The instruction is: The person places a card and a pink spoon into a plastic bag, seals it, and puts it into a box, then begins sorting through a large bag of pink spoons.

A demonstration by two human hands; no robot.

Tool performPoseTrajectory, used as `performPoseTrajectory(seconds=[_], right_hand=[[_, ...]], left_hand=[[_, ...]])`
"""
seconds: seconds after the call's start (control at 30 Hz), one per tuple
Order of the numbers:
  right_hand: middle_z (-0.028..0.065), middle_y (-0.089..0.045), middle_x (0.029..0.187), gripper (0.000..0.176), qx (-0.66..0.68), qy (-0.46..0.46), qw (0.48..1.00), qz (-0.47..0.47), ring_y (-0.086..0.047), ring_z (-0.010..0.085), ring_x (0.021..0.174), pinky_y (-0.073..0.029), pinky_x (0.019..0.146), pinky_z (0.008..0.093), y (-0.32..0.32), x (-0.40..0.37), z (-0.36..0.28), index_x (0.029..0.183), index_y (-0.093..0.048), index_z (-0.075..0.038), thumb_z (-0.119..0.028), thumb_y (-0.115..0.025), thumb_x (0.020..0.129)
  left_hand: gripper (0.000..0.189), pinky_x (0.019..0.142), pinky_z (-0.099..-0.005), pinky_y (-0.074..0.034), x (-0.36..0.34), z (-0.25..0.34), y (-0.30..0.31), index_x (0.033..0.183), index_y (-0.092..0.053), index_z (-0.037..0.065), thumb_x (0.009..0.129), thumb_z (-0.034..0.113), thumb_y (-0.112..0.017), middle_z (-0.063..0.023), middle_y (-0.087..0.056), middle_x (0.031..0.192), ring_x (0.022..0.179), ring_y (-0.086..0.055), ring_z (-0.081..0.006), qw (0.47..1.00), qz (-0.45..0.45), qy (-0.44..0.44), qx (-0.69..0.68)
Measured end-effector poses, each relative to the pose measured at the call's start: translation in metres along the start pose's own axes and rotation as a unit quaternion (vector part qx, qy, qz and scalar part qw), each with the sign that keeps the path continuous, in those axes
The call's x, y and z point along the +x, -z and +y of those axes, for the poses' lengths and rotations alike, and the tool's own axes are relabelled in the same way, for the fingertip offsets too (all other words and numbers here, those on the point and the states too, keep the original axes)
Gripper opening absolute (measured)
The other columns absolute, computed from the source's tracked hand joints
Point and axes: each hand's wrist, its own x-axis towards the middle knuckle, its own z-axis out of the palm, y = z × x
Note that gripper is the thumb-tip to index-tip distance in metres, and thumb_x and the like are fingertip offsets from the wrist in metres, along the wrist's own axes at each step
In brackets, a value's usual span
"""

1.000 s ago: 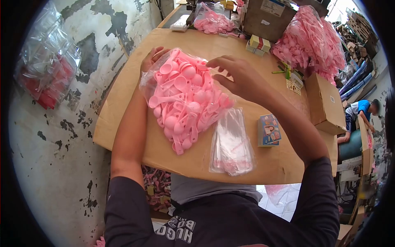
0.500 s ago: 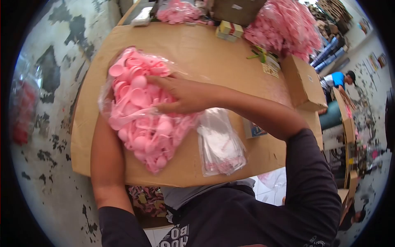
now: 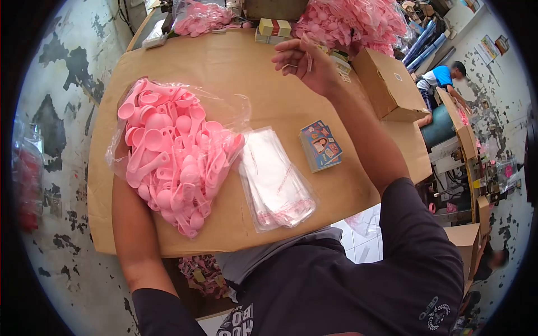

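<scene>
A clear plastic bag full of pink plastic measuring spoons lies on the left of the table, its spoons spilling toward the mouth. My left forearm runs under the bag's left side; my left hand is hidden behind it, so its fingers do not show. Raised over the far side of the table, my right hand has its fingers apart and loosely curled. A thin pale strip or band shows at those fingers, too small to name. Right of the spoons lies a stack of clear plastic sleeves.
A stack of printed blue cards rests right of the sleeves. Yellow card bundles, a cardboard box and large bags of pink pieces line the back and right. A person in a blue shirt works at far right.
My right hand has left the spoons and moved right and away, over the table's far side. The printed blue cards now show fully. The camera view has shifted slightly.
</scene>
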Motion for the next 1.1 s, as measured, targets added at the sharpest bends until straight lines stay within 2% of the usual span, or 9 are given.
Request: performPoseTrajectory(seconds=[0.1,0.33,0.63,0.9,1.03,1.1], right_hand=[[0.0179,-0.076,0.114,0.063,0.081,0.01,0.996,0.046,-0.074,0.0261,0.098,-0.057,0.088,0.0361,0.023,-0.001,0.031,0.129,-0.065,0.004,-0.052,-0.041,0.112],[0.0172,-0.076,0.114,0.068,0.148,-0.003,0.988,0.038,-0.073,0.027,0.098,-0.057,0.089,0.0375,0.017,0.021,0.073,0.13,-0.064,0.003,-0.058,-0.044,0.108],[0.017,-0.077,0.11,0.069,0.195,0.001,0.98,0.036,-0.073,0.0265,0.094,-0.057,0.088,0.0379,0.01,0.024,0.081,0.127,-0.066,0.003,-0.06,-0.046,0.107],[0.0135,-0.077,0.098,0.063,0.209,0.01,0.97,0.124,-0.069,0.0227,0.081,-0.056,0.078,0.0351,-0.013,0.021,0.079,0.119,-0.068,0.0,-0.058,-0.051,0.105],[0.0129,-0.077,0.097,0.061,0.211,0.021,0.969,0.126,-0.069,0.0219,0.079,-0.055,0.076,0.0349,-0.027,0.027,0.078,0.118,-0.068,-0.001,-0.058,-0.052,0.105],[0.0126,-0.077,0.096,0.06,0.196,0.028,0.975,0.097,-0.069,0.0214,0.08,-0.055,0.076,0.0349,-0.034,0.029,0.078,0.118,-0.069,-0.001,-0.058,-0.052,0.105]], left_hand=[[0.034,0.083,-0.0358,-0.064,-0.001,0.0,-0.002,0.123,-0.065,0.0,0.107,0.03,-0.063,-0.0109,-0.072,0.107,0.094,-0.073,-0.0219,1.0,0.002,0.001,0.002],[0.034,0.083,-0.0355,-0.064,-0.004,-0.001,-0.003,0.123,-0.065,0.0,0.107,0.03,-0.063,-0.0107,-0.072,0.107,0.094,-0.073,-0.0217,1.0,0.007,0.002,0.004],[0.033,0.082,-0.0353,-0.064,-0.006,-0.002,-0.002,0.122,-0.065,0.0,0.106,0.029,-0.063,-0.0105,-0.072,0.106,0.093,-0.073,-0.0215,1.0,0.007,0.005,-0.001],[0.032,0.082,-0.035,-0.064,-0.003,-0.001,-0.006,0.122,-0.065,0.0,0.106,0.028,-0.064,-0.0103,-0.072,0.105,0.093,-0.073,-0.0213,1.0,0.002,0.004,-0.004],[0.032,0.082,-0.0349,-0.064,-0.002,0.0,-0.007,0.122,-0.065,0.001,0.106,0.028,-0.064,-0.0102,-0.072,0.105,0.093,-0.073,-0.0212,1.0,0.0,0.005,-0.006],[0.032,0.082,-0.0348,-0.064,-0.001,0.001,-0.006,0.122,-0.065,0.001,0.106,0.028,-0.064,-0.0101,-0.072,0.105,0.092,-0.073,-0.0212,1.0,-0.001,0.005,-0.007]])
